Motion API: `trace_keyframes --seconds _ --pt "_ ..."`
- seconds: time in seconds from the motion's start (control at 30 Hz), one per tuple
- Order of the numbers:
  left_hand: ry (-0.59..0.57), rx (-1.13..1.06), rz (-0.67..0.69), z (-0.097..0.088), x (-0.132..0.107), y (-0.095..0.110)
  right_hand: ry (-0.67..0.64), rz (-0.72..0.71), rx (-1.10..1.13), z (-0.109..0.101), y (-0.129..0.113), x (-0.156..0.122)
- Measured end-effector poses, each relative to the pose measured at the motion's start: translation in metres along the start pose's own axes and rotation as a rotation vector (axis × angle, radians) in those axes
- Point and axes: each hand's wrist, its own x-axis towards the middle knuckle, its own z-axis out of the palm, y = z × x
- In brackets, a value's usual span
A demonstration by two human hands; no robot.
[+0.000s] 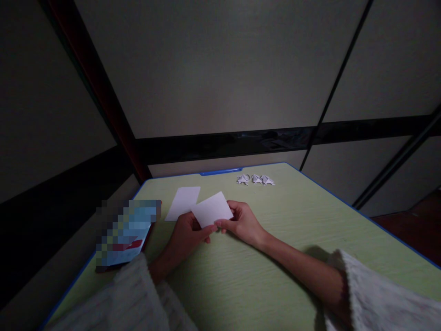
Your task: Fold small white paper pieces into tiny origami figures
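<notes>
Between both hands I hold a small white sheet of paper (212,209), tilted a little above the table. My left hand (190,232) pinches its lower left edge, the thumb lying along the bottom. At the right side, my right hand (244,221) grips the sheet with the thumb in front and the fingers partly hidden behind it. More white paper (182,201) lies flat on the table just beyond my left hand; I cannot tell whether it is one sheet or a stack. Small folded white paper figures (243,179) sit in a row toward the far edge.
The pale green table (292,211) has a blue rim and a blue handle-like piece (221,172) at its far edge. A tablet-like device (129,236), partly pixelated, lies at the left. Cabinet panels (223,69) stand right behind the table.
</notes>
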Motion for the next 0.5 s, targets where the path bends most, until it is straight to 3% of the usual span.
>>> trace_keyframes --seconds 0.2,0.4,0.5 --pt "-0.032 -0.113 0.062 -0.001 0.000 0.000 0.048 -0.026 0.021 0.001 -0.001 0.001" --pt "0.105 -0.091 0.048 -0.006 0.002 0.003 0.215 -0.065 0.051 -0.007 0.002 0.007" --pt "0.091 -0.110 0.047 -0.006 0.003 0.003 0.248 -0.066 0.059 -0.009 0.002 0.008"
